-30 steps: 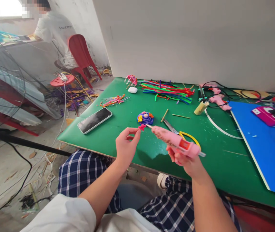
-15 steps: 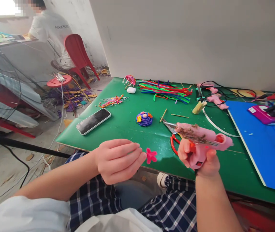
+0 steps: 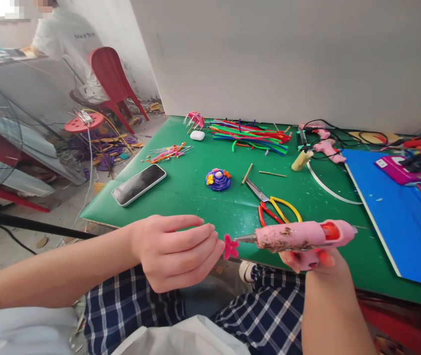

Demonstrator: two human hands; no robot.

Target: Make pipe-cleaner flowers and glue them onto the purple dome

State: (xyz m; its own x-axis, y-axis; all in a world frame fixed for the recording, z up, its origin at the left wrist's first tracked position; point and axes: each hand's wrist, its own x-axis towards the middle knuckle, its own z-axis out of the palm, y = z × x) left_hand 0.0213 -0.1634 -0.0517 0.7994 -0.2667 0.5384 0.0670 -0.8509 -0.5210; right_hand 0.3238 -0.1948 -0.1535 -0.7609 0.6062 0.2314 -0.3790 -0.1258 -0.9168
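My left hand (image 3: 180,251) pinches a small pink flower-shaped piece (image 3: 231,247) at its fingertips, over the table's front edge. In my right hand (image 3: 317,264) is a pink glue gun (image 3: 295,235) with brown residue on its barrel. Its metal nozzle points left, and the tip is at the pink flower. A round blue piece with orange and yellow flowers (image 3: 218,180) lies on the green table (image 3: 180,190) beyond my hands. Scissors with red and yellow handles (image 3: 269,199) rest behind the glue gun.
A phone (image 3: 139,184) lies at the left. Colourful pipe cleaners (image 3: 250,137), a white case (image 3: 197,135) and thin sticks (image 3: 171,153) are farther back. On the right are a blue board (image 3: 399,212) and a purple power strip (image 3: 401,172). A person sits at the back left.
The glue gun has come down and levelled, its nozzle now at the pink flower. The scissors behind it show more fully. The flower has turned slightly and the view has shifted a little.
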